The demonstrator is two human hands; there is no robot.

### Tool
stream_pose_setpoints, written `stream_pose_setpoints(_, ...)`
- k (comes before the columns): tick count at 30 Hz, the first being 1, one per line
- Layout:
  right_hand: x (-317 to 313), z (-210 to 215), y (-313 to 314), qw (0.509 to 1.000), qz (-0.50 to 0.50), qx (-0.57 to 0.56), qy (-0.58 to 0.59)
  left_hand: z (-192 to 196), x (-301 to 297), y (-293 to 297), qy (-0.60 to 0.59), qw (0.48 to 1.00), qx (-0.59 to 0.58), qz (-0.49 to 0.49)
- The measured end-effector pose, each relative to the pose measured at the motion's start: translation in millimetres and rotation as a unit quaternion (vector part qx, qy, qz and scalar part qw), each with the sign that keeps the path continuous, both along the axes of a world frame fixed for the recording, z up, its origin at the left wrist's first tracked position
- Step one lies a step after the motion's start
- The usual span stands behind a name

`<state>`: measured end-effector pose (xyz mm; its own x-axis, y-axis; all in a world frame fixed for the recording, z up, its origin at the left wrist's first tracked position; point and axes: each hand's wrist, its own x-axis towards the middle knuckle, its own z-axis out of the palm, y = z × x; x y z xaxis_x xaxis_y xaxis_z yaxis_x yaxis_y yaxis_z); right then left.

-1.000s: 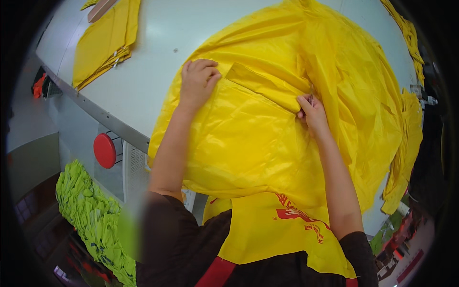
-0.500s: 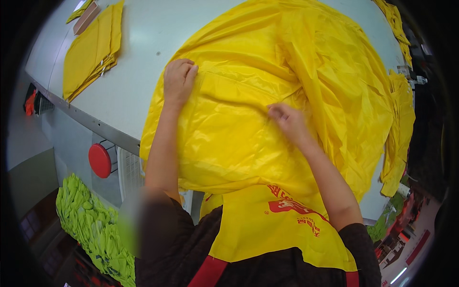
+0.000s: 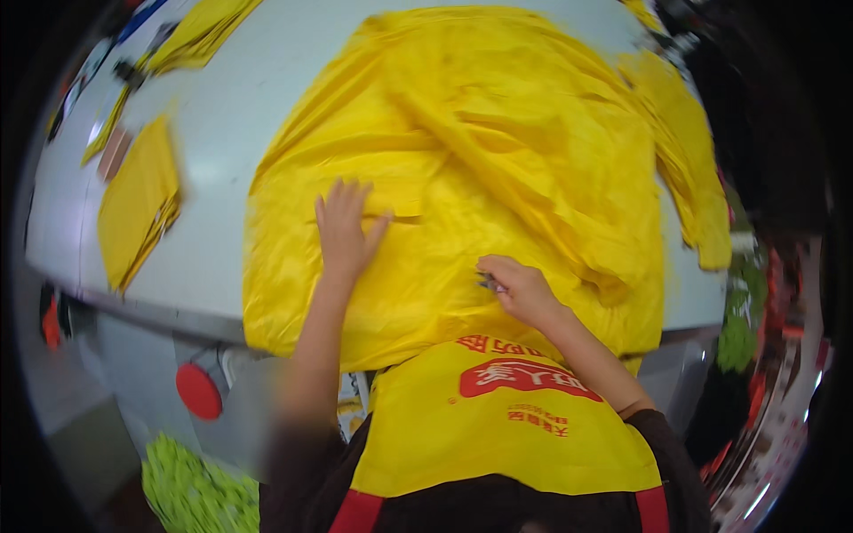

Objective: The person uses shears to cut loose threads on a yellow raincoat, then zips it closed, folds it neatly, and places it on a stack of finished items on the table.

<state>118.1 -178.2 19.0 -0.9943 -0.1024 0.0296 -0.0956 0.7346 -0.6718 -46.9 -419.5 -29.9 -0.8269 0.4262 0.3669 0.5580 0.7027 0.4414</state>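
A large yellow garment, shiny and jacket-like, is spread over the table in front of me. My left hand lies flat on it with the fingers apart, beside a pocket flap. To its right, my right hand is closed around a small dark tool held just over the cloth. Only the tool's tip shows past the fingers, so its kind is unclear. A loose sleeve runs diagonally across the garment beyond my right hand.
Folded yellow pieces lie on the pale table at the left, near a small brown box. More yellow cloth hangs over the right edge. Below left are a red stool and a lime-green pile.
The garment now lies flatter, with its pocket flap in view. My left hand has opened from a grip on the cloth and lies flat. My right hand has moved nearer me; a small dark tool now shows in it.
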Motion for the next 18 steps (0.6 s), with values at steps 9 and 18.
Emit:
stream_pose_setpoints(9, 207.0, -24.6, 268.9, 0.812, -0.519, 0.205, 0.169, 5.9, 117.1, 100.1, -0.018, 0.993, 0.035, -0.114)
stream_pose_setpoints(18, 268.5, -51.7, 343.8, 0.807, -0.578, 0.08, -0.089, -0.7, 161.9, 217.3, -0.014, 0.98, -0.199, -0.008)
